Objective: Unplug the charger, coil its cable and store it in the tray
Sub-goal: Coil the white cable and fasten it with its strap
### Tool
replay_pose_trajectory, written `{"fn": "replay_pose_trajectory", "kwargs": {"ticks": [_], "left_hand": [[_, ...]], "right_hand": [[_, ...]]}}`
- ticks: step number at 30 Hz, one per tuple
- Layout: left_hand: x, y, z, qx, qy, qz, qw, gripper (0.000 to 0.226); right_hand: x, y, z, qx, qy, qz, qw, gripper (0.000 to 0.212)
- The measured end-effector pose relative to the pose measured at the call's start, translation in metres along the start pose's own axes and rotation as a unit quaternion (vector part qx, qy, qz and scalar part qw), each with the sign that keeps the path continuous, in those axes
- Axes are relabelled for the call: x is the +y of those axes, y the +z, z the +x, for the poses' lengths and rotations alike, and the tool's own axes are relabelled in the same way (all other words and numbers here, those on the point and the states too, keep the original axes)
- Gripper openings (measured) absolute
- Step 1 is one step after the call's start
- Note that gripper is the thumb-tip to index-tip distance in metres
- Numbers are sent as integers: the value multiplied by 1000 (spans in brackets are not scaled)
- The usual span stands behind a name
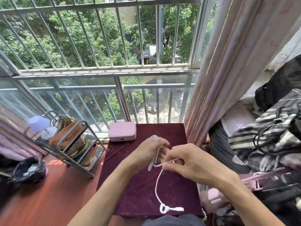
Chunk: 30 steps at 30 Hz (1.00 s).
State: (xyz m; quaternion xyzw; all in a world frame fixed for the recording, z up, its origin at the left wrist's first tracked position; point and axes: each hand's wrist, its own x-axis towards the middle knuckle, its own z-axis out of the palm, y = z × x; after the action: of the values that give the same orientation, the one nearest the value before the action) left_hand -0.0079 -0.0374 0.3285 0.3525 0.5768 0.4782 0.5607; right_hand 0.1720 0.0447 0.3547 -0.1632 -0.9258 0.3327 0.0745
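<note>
A white charger cable (157, 183) is partly wound in loops around my left hand (149, 152), which hovers over a small table with a dark maroon cloth (177, 132). My right hand (190, 162) pinches the free strand just to the right of the left hand. The rest of the cable hangs down in a curve to the table's front edge, where its plug end (176, 209) lies beside a small loop. A pink rectangular case (122, 131) rests at the table's far left corner. No tray is clearly identifiable.
A metal wire rack (68, 144) with a brown pouch and a small lilac lamp (39, 124) stands on the left. A black bag (28, 170) lies on the red floor. Pink curtains (228, 70) hang on the right beside bedding with black cords (268, 136). Window bars are ahead.
</note>
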Motion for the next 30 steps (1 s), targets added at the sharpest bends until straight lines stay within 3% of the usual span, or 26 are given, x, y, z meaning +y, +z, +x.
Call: {"fn": "replay_pose_trajectory", "kwargs": {"ticks": [3, 6, 9, 12, 16, 20, 24, 26, 30], "left_hand": [[-3, 5, -8, -106, -5, 52, 993, 49], [-7, 12, -11, -175, -43, -148, 972, 68], [-6, 13, -13, -235, -37, -301, 924, 62], [2, 11, -18, -271, -27, -364, 891, 49], [7, 6, -22, -270, -3, -405, 874, 47], [8, 3, -20, -265, 29, -462, 846, 47], [7, 0, -19, -228, 59, -511, 827, 47], [7, 0, -20, -201, 68, -524, 825, 46], [13, 3, -17, -143, 95, -563, 808, 45]], "right_hand": [[3, -20, 8, 40, -13, 84, 996, 19], [14, -30, 20, 61, 5, 150, 987, 18], [23, -28, 29, 67, 14, 212, 975, 8], [26, -19, 31, 80, 5, 255, 964, 11], [27, -2, 31, 96, 5, 307, 947, 27], [24, 15, 27, 60, 19, 342, 938, 38], [29, 32, 23, 61, 45, 346, 935, 75], [29, 41, 21, 81, 59, 361, 927, 66], [30, 61, 17, 175, 107, 356, 912, 28]]}}
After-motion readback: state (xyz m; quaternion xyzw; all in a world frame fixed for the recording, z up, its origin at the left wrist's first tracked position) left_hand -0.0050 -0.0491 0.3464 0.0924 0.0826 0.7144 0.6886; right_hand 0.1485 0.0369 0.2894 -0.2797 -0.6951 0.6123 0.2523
